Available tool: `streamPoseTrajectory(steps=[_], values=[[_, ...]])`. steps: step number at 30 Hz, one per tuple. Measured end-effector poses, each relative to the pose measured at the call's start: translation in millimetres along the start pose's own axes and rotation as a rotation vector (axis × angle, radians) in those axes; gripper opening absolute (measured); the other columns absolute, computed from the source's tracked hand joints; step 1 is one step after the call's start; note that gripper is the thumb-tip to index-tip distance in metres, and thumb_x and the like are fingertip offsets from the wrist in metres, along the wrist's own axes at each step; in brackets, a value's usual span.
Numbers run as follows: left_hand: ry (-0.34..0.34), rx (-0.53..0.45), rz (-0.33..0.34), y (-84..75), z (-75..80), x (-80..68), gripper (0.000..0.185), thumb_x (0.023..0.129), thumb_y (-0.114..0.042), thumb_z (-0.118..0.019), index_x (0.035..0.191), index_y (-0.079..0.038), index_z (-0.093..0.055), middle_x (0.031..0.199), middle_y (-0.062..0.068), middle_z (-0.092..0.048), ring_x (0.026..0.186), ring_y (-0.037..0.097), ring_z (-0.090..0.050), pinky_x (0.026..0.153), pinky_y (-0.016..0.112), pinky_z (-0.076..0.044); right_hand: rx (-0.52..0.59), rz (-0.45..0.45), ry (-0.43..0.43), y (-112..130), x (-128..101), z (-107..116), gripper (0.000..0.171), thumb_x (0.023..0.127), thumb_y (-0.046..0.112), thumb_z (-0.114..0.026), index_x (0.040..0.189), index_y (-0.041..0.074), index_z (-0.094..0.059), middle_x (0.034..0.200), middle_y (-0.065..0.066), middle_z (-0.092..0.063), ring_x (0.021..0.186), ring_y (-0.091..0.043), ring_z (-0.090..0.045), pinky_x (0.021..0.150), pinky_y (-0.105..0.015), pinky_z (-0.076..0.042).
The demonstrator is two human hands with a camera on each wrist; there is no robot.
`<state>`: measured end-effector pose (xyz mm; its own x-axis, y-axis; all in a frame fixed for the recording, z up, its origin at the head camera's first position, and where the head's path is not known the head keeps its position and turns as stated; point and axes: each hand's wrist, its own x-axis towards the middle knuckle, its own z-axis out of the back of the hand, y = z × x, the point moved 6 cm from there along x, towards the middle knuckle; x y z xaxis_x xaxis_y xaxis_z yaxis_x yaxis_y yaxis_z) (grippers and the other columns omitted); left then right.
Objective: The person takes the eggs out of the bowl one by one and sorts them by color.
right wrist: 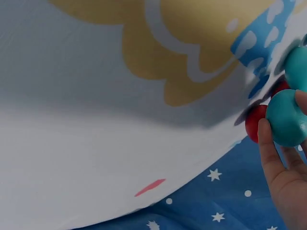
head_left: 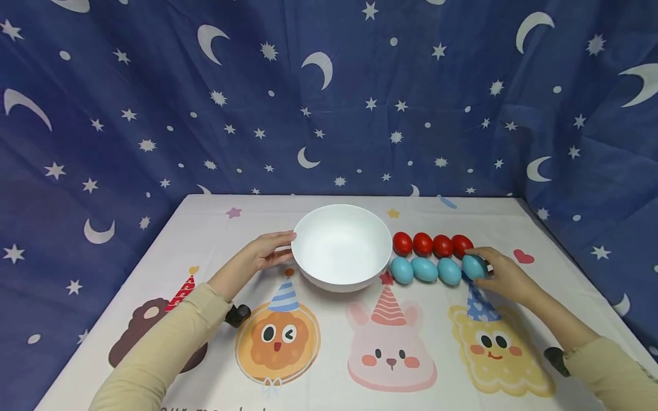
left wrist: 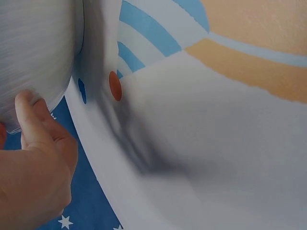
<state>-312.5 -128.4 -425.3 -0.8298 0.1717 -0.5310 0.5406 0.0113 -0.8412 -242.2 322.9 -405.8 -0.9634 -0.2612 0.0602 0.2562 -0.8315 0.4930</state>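
Note:
A white bowl (head_left: 341, 246) stands mid-table, seen close up as a white bowl wall (left wrist: 38, 52) in the left wrist view. My left hand (head_left: 267, 251) rests against its left side, thumb (left wrist: 29, 112) on the wall, fingers fairly straight. To the right of the bowl lie a row of red eggs (head_left: 432, 245) and, in front of it, a row of blue eggs (head_left: 424, 269). My right hand (head_left: 501, 274) grips the rightmost blue egg (head_left: 473, 266), also seen as the blue egg (right wrist: 287, 118) between thumb and fingers, with a red egg (right wrist: 254, 122) behind it.
The table (head_left: 329, 354) carries a white cloth printed with cartoon animals in party hats. A dark blue curtain (head_left: 329, 97) with moons and stars hangs behind and on both sides. A black wrist strap (head_left: 237, 314) shows at my left sleeve.

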Motion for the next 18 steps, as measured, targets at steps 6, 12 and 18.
streamPoseTrajectory(steps=[6, 12, 18], values=[[-0.004, -0.003, -0.001, -0.5, 1.6, -0.8, 0.054, 0.096, -0.02, -0.054, 0.145, -0.008, -0.036, 0.139, 0.015, -0.043, 0.071, 0.006, -0.061, 0.067, 0.012, -0.059, 0.002, -0.029, 0.024, -4.4, 4.2, -6.7, 0.06, 0.076, -0.003, -0.07, 0.129, -0.011, -0.044, 0.125, -0.034, -0.046, 0.105, -0.048, -0.051, 0.085, -0.057, -0.055], [-0.001, -0.027, -0.012, -1.2, 1.1, 1.0, 0.053, 0.096, -0.018, -0.055, 0.145, -0.008, -0.036, 0.144, 0.016, -0.038, 0.075, 0.007, -0.06, 0.071, 0.013, -0.06, -0.042, 0.003, 0.036, -4.7, 7.1, -8.5, 0.059, 0.074, -0.001, -0.071, 0.127, -0.01, -0.047, 0.124, -0.035, -0.047, 0.11, -0.05, -0.049, 0.092, -0.064, -0.048], [-0.003, -0.004, -0.014, -0.1, -0.2, 0.6, 0.052, 0.097, -0.019, -0.054, 0.144, -0.008, -0.037, 0.139, 0.016, -0.042, 0.078, 0.008, -0.059, 0.074, 0.014, -0.059, -0.082, 0.045, 0.022, -3.6, 4.9, -10.7, 0.057, 0.072, -0.001, -0.072, 0.124, -0.009, -0.051, 0.119, -0.035, -0.048, 0.106, -0.049, -0.051, 0.09, -0.065, -0.048]])
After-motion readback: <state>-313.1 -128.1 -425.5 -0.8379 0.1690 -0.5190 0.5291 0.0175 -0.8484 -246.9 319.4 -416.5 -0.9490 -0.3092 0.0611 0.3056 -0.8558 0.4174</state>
